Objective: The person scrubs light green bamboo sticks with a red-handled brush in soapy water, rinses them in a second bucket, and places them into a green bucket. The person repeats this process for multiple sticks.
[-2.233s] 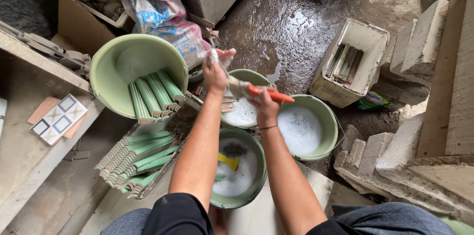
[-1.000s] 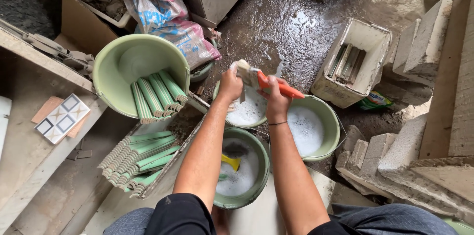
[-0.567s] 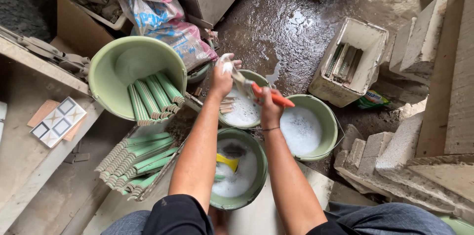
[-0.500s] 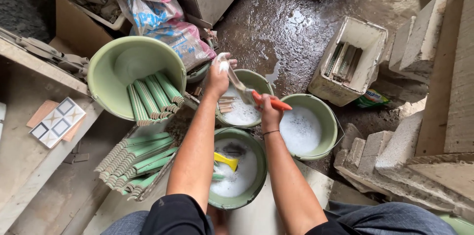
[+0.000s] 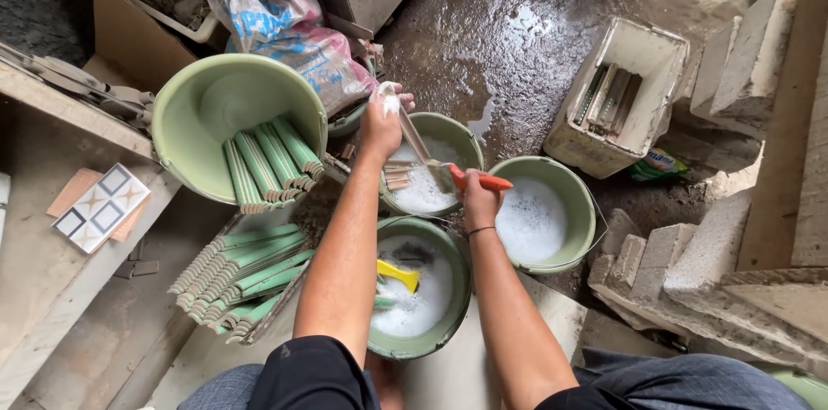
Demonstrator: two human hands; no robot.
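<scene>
Nearest to you, between your two forearms, sits a green bucket (image 5: 448, 306) of soapy water with a yellow scraper (image 5: 398, 274) lying in the foam. To its left a stack of green ribbed trim tiles (image 5: 237, 276) lies flat on a tray at the edge of the floor.

Your right hand (image 5: 479, 199) is above the gap between the near bucket and the two farther ones. Its grip is closed around the orange handle of a brush (image 5: 470, 177), whose head points left and meets the strip you hold in the other hand. Just right of that hand stands a second green bucket (image 5: 580, 203), full of white suds.

Your left hand (image 5: 382, 123) is farther out, its grip wrapped around the upper end of a long pale tile strip (image 5: 416, 141). The strip slants down to the right, over a third green bucket (image 5: 461, 136) that holds foam and a few more strips. Foam clings to your fingers at the top of the strip.

Left of that hand a larger green tub (image 5: 194, 100) lies tipped on its side, with more green trim tiles (image 5: 267, 160) standing in its mouth. On the ledge at far left lies a small patterned tile (image 5: 101, 207).

Farther off, on the wet concrete floor (image 5: 517, 22), a white crate (image 5: 638, 52) holds a few dark strips. Printed plastic sacks (image 5: 285, 22) lie behind the tub, and grey blocks (image 5: 733, 56) are stacked along the right.
</scene>
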